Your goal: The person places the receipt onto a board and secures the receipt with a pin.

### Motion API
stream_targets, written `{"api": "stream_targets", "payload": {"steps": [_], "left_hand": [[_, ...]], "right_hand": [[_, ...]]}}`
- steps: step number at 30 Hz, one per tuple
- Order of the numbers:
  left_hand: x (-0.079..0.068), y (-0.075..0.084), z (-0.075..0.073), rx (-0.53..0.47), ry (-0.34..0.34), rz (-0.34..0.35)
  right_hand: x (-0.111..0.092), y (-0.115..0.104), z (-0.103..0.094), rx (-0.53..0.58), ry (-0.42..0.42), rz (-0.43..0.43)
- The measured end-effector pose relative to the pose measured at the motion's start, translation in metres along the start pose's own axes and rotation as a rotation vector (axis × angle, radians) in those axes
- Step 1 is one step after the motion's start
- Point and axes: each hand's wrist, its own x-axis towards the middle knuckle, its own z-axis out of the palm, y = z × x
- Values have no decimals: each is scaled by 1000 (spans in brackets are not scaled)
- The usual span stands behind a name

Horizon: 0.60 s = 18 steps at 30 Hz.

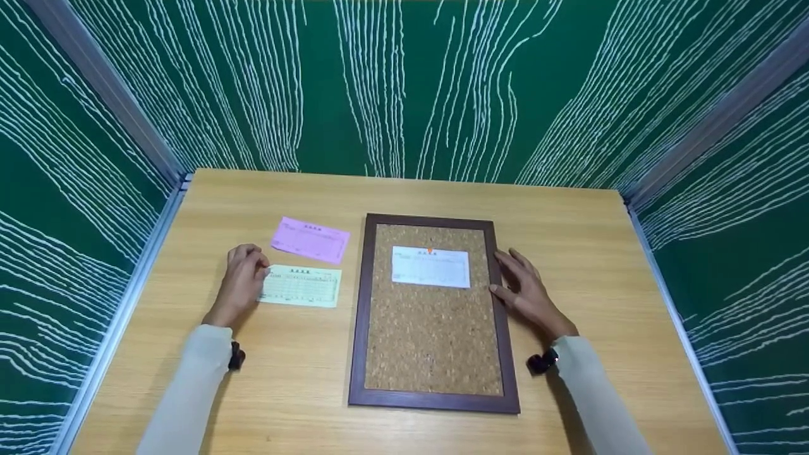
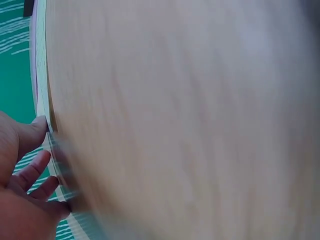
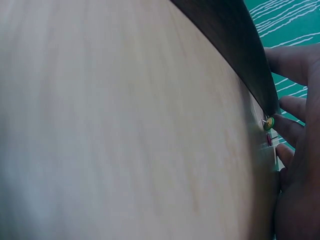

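In the head view a green printed slip [image 1: 300, 287] lies on the table, its upper left corner pinched by my left hand [image 1: 243, 275]. Just above it lies a pink printed slip [image 1: 311, 240]. A cork board [image 1: 436, 341] with a dark brown frame lies flat in the middle. On its upper part is a white printed slip [image 1: 431, 268], with an orange pushpin [image 1: 430, 251] at its top edge. My right hand [image 1: 528, 291] rests against the frame's right side, fingers spread. Near those fingers, the right wrist view shows a yellow-green pushpin [image 3: 269, 123] and a pink pushpin [image 3: 269, 140].
The wooden table [image 1: 278, 379] reaches back to a green wall [image 1: 417, 95] with white wavy lines. Similar green panels stand at both sides, behind metal rails [image 1: 126, 291]. A dark wrist camera [image 1: 542, 362] sits at each cuff.
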Motion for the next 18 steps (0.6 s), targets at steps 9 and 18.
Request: {"api": "stream_targets", "payload": {"steps": [9, 18], "left_hand": [[-2, 5, -5, -20, 51, -28], [-5, 8, -7, 4, 58, -24]], "right_hand": [[1, 0, 0, -14, 2, -8], [1, 0, -1, -12, 1, -6]]}}
